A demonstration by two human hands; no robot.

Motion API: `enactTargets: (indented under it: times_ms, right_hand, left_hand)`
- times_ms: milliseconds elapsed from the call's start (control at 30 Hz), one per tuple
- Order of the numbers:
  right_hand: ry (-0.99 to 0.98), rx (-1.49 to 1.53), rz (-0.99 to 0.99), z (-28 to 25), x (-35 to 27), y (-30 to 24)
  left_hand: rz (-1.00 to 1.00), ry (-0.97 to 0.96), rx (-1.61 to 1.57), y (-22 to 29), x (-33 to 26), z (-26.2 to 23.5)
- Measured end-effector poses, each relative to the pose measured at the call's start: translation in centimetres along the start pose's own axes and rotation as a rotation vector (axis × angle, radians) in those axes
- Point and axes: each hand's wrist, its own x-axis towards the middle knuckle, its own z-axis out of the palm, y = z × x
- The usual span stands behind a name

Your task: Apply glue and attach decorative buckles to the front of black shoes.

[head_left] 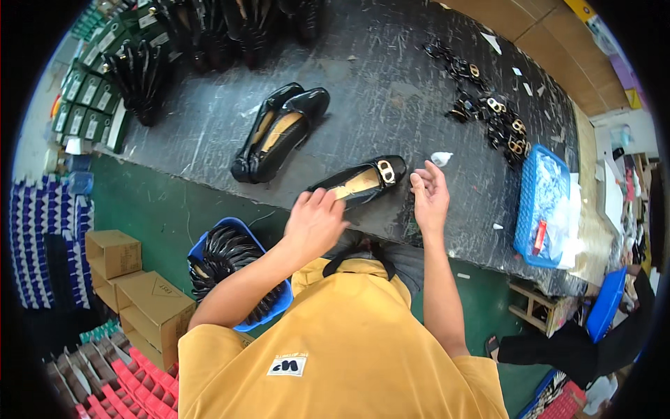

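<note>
Nearest the camera, at the near edge of the workbench (pixel 391 91), a black buckled shoe (pixel 363 181) is pinned at its heel by the closed left hand (pixel 314 220), its long axis running toe-first toward the half-open, empty right hand (pixel 429 195)

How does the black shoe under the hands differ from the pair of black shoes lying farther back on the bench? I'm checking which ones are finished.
The shoe under the hands carries a gold buckle ornament on its toe; the pair farther back shows plain toes. The near shoe lies alone, with the left hand on its heel end; the pair lies side by side, untouched. The right hand hovers open beside the ornamented toe. All are glossy black flats with tan insoles.
</note>
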Motion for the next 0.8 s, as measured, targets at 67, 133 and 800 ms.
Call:
enactTargets:
  times_ms: [67,133,800]
  right_hand:
    - [0.026,0.015,-0.024,-0.4,-0.5,0.8]
    - [0.051,0.001,-0.065,0.0,-1.3,0.9]
    - [0.116,-0.478,-0.271,-0.2,-1.5,0.5]
  left_hand:
    - [0.092,-0.033,0.114,-1.8,-2.1,1.6]
    - [0.11,0.057,0.011,-3.0,-3.2,0.8]
    - [-0.655,0.43,0.613,-44.2,0.1,-5.3]
